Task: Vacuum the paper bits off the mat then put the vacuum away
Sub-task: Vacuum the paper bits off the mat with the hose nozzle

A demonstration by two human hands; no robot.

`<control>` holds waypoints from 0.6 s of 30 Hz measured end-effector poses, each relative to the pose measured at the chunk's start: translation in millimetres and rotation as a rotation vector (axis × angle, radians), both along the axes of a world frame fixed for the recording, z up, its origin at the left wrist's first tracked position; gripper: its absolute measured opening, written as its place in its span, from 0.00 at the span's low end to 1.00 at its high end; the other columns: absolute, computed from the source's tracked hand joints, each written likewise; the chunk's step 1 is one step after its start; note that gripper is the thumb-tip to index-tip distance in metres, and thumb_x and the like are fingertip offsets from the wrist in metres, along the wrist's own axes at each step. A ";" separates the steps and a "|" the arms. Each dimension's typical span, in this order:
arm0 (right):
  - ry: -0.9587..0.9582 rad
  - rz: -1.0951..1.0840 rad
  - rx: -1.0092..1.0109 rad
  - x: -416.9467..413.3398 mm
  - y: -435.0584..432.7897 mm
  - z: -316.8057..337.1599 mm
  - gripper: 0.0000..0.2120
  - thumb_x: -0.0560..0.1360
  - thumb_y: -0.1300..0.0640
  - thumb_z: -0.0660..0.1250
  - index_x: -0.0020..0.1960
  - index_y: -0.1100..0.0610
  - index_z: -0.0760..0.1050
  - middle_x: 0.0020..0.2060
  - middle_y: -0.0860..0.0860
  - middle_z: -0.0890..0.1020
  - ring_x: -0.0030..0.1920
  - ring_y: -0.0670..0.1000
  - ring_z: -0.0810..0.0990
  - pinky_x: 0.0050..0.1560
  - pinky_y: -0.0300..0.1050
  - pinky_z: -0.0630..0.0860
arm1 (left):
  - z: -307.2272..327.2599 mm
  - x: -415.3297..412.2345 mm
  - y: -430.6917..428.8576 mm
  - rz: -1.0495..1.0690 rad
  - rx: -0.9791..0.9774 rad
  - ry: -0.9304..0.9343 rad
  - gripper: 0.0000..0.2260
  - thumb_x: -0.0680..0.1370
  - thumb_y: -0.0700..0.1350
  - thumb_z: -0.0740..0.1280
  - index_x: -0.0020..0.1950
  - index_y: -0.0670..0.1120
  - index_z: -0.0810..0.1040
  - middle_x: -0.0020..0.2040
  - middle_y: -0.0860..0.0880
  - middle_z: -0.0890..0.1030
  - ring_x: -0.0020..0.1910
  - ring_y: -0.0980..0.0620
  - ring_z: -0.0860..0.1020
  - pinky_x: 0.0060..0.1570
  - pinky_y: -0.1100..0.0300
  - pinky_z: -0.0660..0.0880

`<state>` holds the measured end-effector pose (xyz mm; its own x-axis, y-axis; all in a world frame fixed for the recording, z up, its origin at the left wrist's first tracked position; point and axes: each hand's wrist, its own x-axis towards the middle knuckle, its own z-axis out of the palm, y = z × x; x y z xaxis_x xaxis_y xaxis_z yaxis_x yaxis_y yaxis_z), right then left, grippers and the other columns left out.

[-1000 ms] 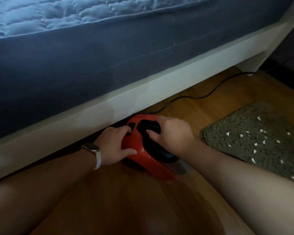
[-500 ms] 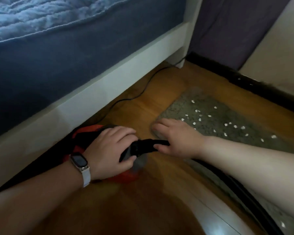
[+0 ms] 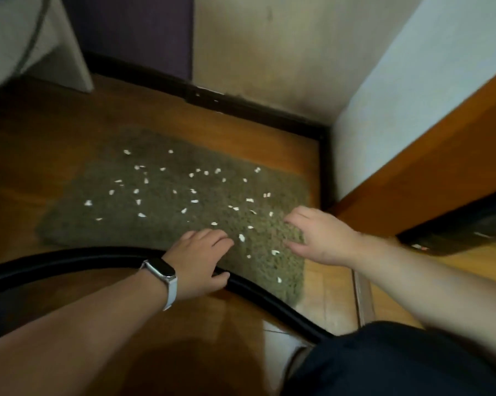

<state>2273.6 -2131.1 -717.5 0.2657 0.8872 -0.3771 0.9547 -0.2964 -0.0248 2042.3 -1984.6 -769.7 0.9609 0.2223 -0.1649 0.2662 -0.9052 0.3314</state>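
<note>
Wooden floor (image 3: 41, 167) fills most of what I see, with a black skirting board (image 3: 241, 107) along the far wall (image 3: 269, 52). Beyond the left grip (image 3: 201, 261), far to its left, stands a white bed leg (image 3: 69, 61) beside a purple curtain (image 3: 132, 32). Right of the right grip (image 3: 321, 238) there is an orange-brown wooden panel (image 3: 441, 155).

The mat (image 3: 161, 232), grey-green and shaggy, lies flat on the floor directly ahead of both grips. Its near edge is under their fingertips. Small white paper bits (image 3: 242, 237) are scattered over almost the whole mat. Several lie between the two grips, and many more are further ahead of them.

I see the left grip spread and relaxed, palm down, with the fingers stretched forward to the near edge of the mat. It holds nothing. A wrist band (image 3: 162, 271) with a pale strap sits just behind it. The right grip is above the near right corner of the mat. Its fingers are apart and bent loosely downward, and it is also holding nothing. I cannot tell if its fingertips touch the pile.

A thick black curved band (image 3: 69, 257) passes under the thumb side of the left grip and runs on toward my side. I cannot tell what it is. Dark cloth (image 3: 398, 361) shows below the right forearm.
</note>
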 end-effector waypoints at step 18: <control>0.308 -0.719 0.039 38.4 -250.7 -106.3 0.25 0.76 0.42 0.63 0.68 0.53 0.72 0.63 0.51 0.74 0.64 0.56 0.74 0.63 0.55 0.73 | -68.0 189.7 -197.1 -0.424 -0.175 0.446 0.24 0.78 0.61 0.60 0.72 0.53 0.65 0.71 0.52 0.68 0.69 0.49 0.66 0.67 0.51 0.65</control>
